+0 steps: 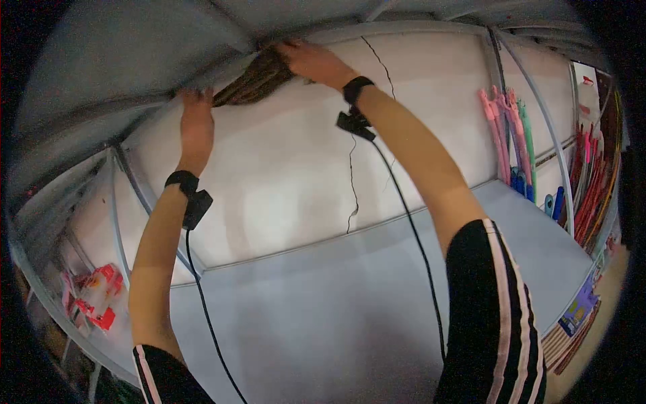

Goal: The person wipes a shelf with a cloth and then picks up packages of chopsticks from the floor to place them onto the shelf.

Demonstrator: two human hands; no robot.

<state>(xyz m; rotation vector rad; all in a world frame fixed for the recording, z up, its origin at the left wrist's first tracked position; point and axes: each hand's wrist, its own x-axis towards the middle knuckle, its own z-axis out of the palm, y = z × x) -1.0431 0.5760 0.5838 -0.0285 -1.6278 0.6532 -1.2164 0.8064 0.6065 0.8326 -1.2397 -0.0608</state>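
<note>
Both arms reach up toward the top of the white back panel. A brown, bristly bundle (259, 79) lies slantwise under the upper shelf's edge, between the two hands. My right hand (316, 62) is closed on the bundle's wider upper right end. At the bundle's narrow lower left end is my left hand (197, 118), its fingertips up at the shelf edge; they are blurred, and whether they grip the bundle is unclear. Each wrist wears a black strap with a small black device and a cable.
Below the hands spreads a grey shelf (323, 303). Pink and green handles (508, 131) stand at the right, with red and yellow rods (592, 182) beyond. A red and white package (101, 296) is at the lower left. Metal frame bars (128, 172) flank the panel.
</note>
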